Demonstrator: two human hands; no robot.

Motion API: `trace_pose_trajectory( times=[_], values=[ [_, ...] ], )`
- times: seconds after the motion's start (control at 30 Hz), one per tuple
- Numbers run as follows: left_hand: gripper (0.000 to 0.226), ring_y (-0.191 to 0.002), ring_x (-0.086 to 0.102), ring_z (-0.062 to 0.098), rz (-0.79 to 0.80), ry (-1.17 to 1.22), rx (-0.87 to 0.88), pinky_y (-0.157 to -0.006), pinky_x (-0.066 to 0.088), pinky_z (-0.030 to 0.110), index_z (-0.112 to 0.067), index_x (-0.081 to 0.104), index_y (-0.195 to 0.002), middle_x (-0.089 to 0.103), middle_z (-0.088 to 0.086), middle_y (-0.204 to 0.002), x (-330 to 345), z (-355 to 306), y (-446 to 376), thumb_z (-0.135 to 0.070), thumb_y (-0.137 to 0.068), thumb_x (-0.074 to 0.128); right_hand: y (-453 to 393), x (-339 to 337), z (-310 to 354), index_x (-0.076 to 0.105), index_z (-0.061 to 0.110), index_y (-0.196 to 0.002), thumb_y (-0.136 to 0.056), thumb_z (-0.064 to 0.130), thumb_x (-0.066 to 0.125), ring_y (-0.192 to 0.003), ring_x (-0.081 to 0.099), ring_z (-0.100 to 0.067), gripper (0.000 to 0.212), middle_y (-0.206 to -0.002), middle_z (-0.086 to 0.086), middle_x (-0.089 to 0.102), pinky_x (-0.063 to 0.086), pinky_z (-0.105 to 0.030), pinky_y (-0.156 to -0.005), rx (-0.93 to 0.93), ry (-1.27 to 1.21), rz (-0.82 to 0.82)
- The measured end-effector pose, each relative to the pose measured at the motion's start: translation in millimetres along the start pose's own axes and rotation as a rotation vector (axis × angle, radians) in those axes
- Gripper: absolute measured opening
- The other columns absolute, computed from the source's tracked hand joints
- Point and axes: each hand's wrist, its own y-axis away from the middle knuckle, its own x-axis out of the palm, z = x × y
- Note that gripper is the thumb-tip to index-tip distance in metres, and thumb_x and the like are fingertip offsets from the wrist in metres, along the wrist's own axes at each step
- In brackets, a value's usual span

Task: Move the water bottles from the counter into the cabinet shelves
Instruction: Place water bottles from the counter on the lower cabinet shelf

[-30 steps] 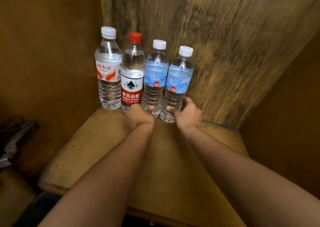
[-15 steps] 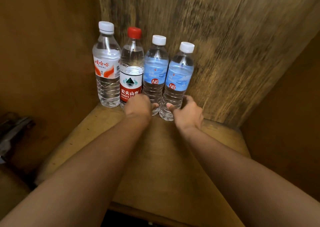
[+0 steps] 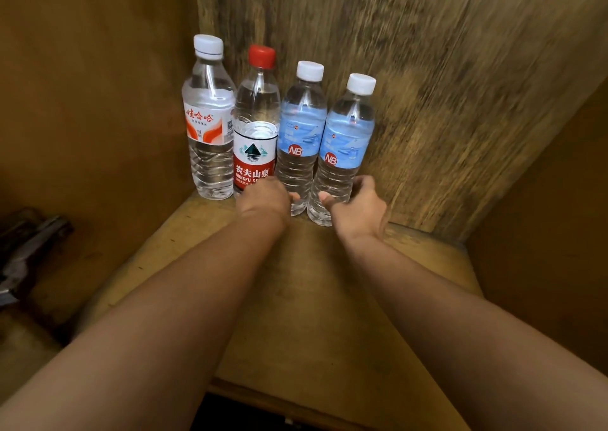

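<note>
Several water bottles stand in a row at the back left of the wooden cabinet shelf (image 3: 329,299). From the left: a white-capped bottle with an orange label (image 3: 209,124), a red-capped bottle with a red label (image 3: 255,147), and two white-capped bottles with blue labels. My left hand (image 3: 265,198) is curled around the base of the left blue-label bottle (image 3: 301,128), thumb in front, and covers the foot of the red-label bottle. My right hand (image 3: 360,205) grips the base of the right blue-label bottle (image 3: 347,137), which stands upright on the shelf.
The cabinet's back panel (image 3: 444,85) rises right behind the bottles, with side walls close at left (image 3: 92,101) and right (image 3: 543,216). A dark metal object (image 3: 29,249) sits at the far left. The shelf's front edge (image 3: 296,401) is near the bottom.
Both hands have stayed on the bases of the two blue-label bottles. The left hand has shifted slightly up and back; the bottles sit tighter in the row.
</note>
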Motion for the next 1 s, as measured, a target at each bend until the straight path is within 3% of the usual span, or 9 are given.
trace_pose_trajectory(
  times=[0.1, 0.27, 0.5, 0.57, 0.63, 0.73, 0.9, 1.0],
  values=[
    [0.037, -0.113, 0.055, 0.030, 0.012, -0.007, -0.012, -0.083, 0.045, 0.035, -0.003, 0.049, -0.123, 0.057, 0.016, -0.122, 0.3, -0.3, 0.2, -0.027, -0.095, 0.050, 0.2, 1.9, -0.8, 0.047, 0.022, -0.112, -0.074, 0.041, 0.073, -0.104, 0.059, -0.033, 0.050, -0.111, -0.010, 0.065, 0.044, -0.034, -0.084, -0.005, 0.010, -0.006],
    [0.054, -0.109, 0.057, 0.030, -0.018, 0.029, -0.039, -0.076, 0.041, 0.034, -0.007, 0.053, -0.118, 0.061, 0.014, -0.116, 5.0, 4.3, 4.0, -0.053, -0.093, 0.039, -0.6, 0.6, -7.0, 0.047, 0.024, -0.114, -0.073, 0.042, 0.073, -0.103, 0.060, -0.029, 0.051, -0.111, -0.006, 0.066, 0.043, -0.032, -0.084, -0.018, -0.041, 0.040],
    [0.049, -0.110, 0.054, 0.031, 0.035, 0.040, 0.023, -0.080, 0.040, 0.036, -0.008, 0.047, -0.121, 0.057, 0.016, -0.119, -15.2, 8.3, 32.4, -0.048, -0.097, 0.032, 13.7, -21.0, -8.8, 0.044, 0.027, -0.128, -0.074, 0.037, 0.073, -0.109, 0.058, -0.021, 0.063, -0.119, 0.000, 0.063, 0.044, -0.034, -0.093, 0.011, -0.094, 0.168],
    [0.049, -0.113, 0.053, 0.033, 0.064, 0.046, 0.059, -0.085, 0.042, 0.038, -0.008, 0.049, -0.120, 0.057, 0.016, -0.122, -27.4, 8.3, 47.4, -0.047, -0.097, 0.030, 23.1, -32.1, -6.8, 0.050, 0.026, -0.119, -0.074, 0.029, 0.074, -0.104, 0.060, -0.020, 0.051, -0.109, 0.004, 0.066, 0.046, -0.036, -0.094, 0.024, -0.129, 0.174],
    [0.046, -0.114, 0.052, 0.035, 0.071, 0.033, 0.119, -0.088, 0.043, 0.040, -0.011, 0.053, -0.119, 0.056, 0.017, -0.124, -43.2, 6.3, 65.4, -0.045, -0.098, 0.031, 35.7, -46.4, -0.7, 0.054, 0.029, -0.101, -0.076, 0.017, 0.071, -0.093, 0.059, -0.016, 0.032, -0.085, 0.014, 0.062, 0.047, -0.038, -0.093, 0.038, -0.187, 0.192],
    [0.041, -0.109, 0.055, 0.034, 0.072, 0.002, 0.258, -0.085, 0.046, 0.040, -0.012, 0.055, -0.112, 0.060, 0.016, -0.117, -68.5, 2.8, 95.3, -0.044, -0.097, 0.033, 58.7, -72.1, 11.4, 0.058, 0.027, -0.090, -0.080, 0.002, 0.060, -0.087, 0.057, -0.016, 0.027, -0.073, 0.014, 0.055, 0.047, -0.041, -0.093, 0.020, -0.228, 0.230],
    [0.031, -0.101, 0.059, 0.033, 0.008, -0.026, 0.458, -0.079, 0.049, 0.039, -0.020, 0.053, -0.113, 0.064, 0.012, -0.109, -108.9, -3.5, 144.2, -0.041, -0.096, 0.038, 111.0, -137.2, 35.4, 0.060, 0.023, -0.085, -0.080, -0.008, 0.053, -0.076, 0.057, -0.009, 0.032, -0.074, 0.013, 0.058, 0.045, -0.022, -0.084, -0.063, -0.271, 0.244],
    [0.027, -0.093, 0.062, 0.033, 0.012, 0.097, 0.512, -0.074, 0.050, 0.036, -0.026, 0.054, -0.112, 0.066, 0.008, -0.102, -121.4, -9.1, 171.9, -0.041, -0.095, 0.040, 144.5, -179.3, 43.5, 0.061, 0.022, -0.088, -0.082, -0.008, 0.053, -0.075, 0.057, 0.002, 0.031, -0.077, 0.014, 0.059, 0.044, -0.010, -0.077, -0.067, -0.282, 0.233]
  ],
)
